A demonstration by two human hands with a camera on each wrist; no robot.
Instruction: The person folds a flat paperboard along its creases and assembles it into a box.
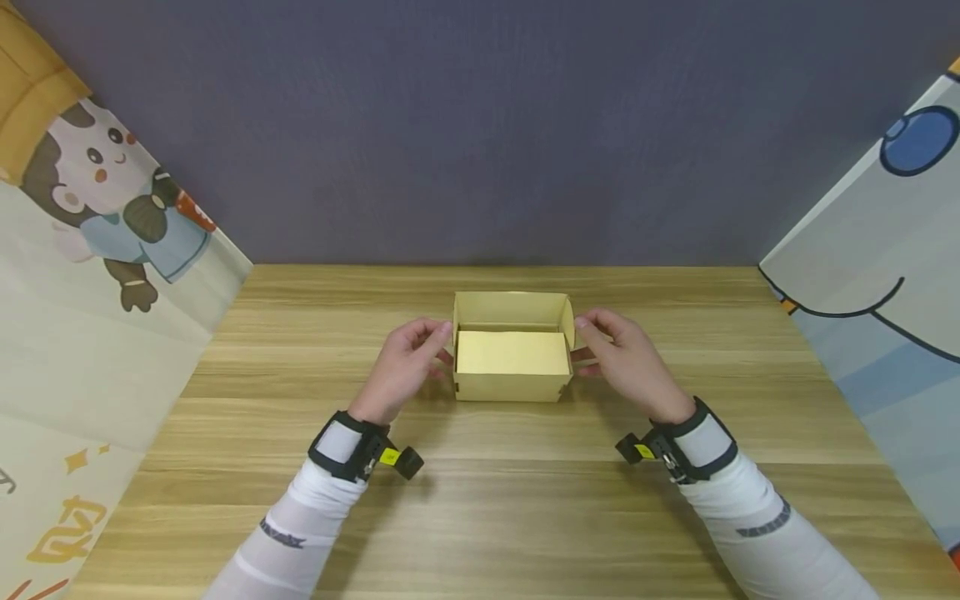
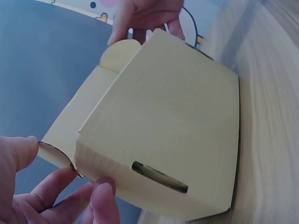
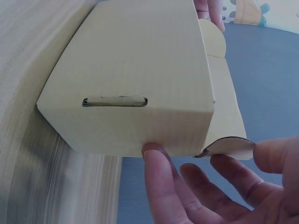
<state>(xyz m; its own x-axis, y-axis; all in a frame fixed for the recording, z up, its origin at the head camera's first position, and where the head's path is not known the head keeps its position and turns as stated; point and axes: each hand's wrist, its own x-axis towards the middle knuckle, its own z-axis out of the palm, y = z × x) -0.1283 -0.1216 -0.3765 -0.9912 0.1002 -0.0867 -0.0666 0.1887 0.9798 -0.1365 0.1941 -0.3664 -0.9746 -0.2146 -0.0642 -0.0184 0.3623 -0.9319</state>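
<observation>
A small tan cardboard box [image 1: 510, 388] stands on the table with its lid [image 1: 513, 310] raised at the back. Inside, a flat pale yellow panel [image 1: 513, 353] spans most of the opening. My left hand [image 1: 408, 365] is at the left side, its thumb and fingers pinching the rounded lid flap [image 2: 56, 155] there. On the other side, my right hand [image 1: 622, 360] pinches the matching flap [image 3: 232, 147] the same way. Lower fingers of both hands rest against the box's side walls. Each wrist view shows a narrow slot near the front corner.
The wood-grain table [image 1: 510, 517] extends around the box on every side. A dark blue-grey backdrop [image 1: 495, 133] rises behind it. Printed cartoon cloths hang at left [image 1: 105, 350] and right [image 1: 847, 250]. Both wrists wear black straps with small cameras.
</observation>
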